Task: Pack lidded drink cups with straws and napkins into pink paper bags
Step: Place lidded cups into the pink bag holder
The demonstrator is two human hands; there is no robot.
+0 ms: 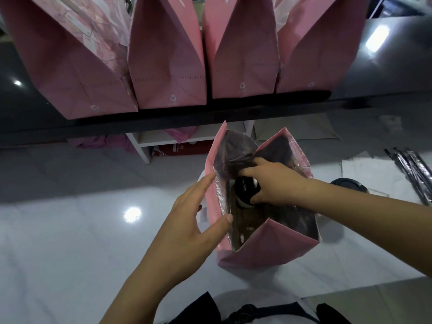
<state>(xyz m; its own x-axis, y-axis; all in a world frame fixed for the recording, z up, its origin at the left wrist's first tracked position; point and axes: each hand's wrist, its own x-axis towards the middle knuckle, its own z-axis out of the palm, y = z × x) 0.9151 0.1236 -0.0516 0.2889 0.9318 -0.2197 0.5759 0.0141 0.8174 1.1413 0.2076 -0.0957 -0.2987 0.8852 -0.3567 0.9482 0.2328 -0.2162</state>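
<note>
Cup (243,203) stands upright under your right hand (273,181), which grips its lid (244,187) inside the pink bag (268,249); your flat left hand (194,213) braces the wall.

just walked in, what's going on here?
A person is packing a pink bag. The right hand grips a lidded cup down inside the bag, while the left hand presses flat against the bag's left wall. Four more bags stand on the shelf behind; straws lie at far right.
</note>
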